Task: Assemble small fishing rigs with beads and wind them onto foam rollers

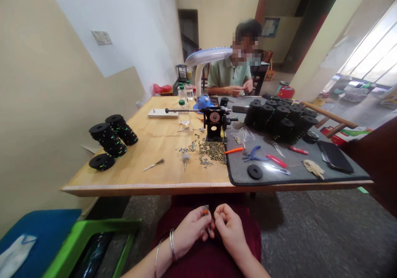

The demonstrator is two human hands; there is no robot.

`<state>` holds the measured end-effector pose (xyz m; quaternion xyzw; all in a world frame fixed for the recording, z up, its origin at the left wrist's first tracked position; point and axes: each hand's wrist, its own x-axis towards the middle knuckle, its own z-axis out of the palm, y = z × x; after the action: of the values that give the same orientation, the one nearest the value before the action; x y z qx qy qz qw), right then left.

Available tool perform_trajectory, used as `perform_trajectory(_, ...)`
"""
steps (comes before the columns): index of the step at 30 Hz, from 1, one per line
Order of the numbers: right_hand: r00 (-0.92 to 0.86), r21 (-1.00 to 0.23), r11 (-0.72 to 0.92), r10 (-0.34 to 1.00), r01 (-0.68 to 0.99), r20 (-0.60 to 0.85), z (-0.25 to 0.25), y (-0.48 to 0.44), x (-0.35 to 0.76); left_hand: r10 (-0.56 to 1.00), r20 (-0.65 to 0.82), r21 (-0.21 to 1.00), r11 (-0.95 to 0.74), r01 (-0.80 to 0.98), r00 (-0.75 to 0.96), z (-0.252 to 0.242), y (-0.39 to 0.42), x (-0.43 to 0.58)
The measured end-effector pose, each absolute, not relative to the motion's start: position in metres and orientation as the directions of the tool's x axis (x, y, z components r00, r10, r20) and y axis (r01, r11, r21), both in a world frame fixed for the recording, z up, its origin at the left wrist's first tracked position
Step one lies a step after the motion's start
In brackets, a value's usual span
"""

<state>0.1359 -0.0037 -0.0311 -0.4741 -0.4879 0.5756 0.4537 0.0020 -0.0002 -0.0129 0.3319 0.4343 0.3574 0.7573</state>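
In front of the table edge, above a dark red cloth over my lap, my two hands are close together. My left hand (196, 225), with bangles on the wrist, is closed on a small clear-and-orange item (205, 211); it is too small to name. Beside it my right hand (230, 227) is pinched, thumb against bent fingers; whatever those fingers hold is hidden. On the table (161, 141) beyond lie a heap of small bead-like pieces (212, 150), a brush-like tool (154, 164) and a black hand-cranked winder (214, 123).
Black spools (116, 135) stand at the table's left. A grey mat (235, 174) at right bears more spools (281, 116), blue pliers (252, 154), an orange-handled tool (234, 150) and a flat black case (335, 156). Across the table sits another person (228, 77) near a lamp (207, 56).
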Motion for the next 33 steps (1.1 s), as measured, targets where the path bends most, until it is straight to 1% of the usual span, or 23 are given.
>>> perform_trajectory(4,-0.169,-0.976,-0.156,0.977,-0.151,-0.130,-0.035,-0.002,0.137,0.839,-0.390,0.799,0.513,-0.313,0.379,-0.016,0.000,0.001)
perform_trajectory(7,-0.187,-0.967,-0.180,0.971,-0.183,-0.146,-0.037,-0.003,0.137,0.839,-0.379,0.781,0.517,-0.351,0.391,-0.016,-0.001,0.000)
perform_trajectory(18,-0.187,-0.968,-0.178,0.972,-0.178,-0.144,-0.039,-0.004,0.134,0.824,-0.387,0.749,0.543,-0.379,0.415,-0.018,-0.001,0.000)
perform_trajectory(33,-0.186,-0.978,-0.158,0.974,-0.138,-0.131,-0.040,-0.005,0.134,0.834,-0.388,0.763,0.530,-0.371,0.393,-0.014,-0.001,0.002)
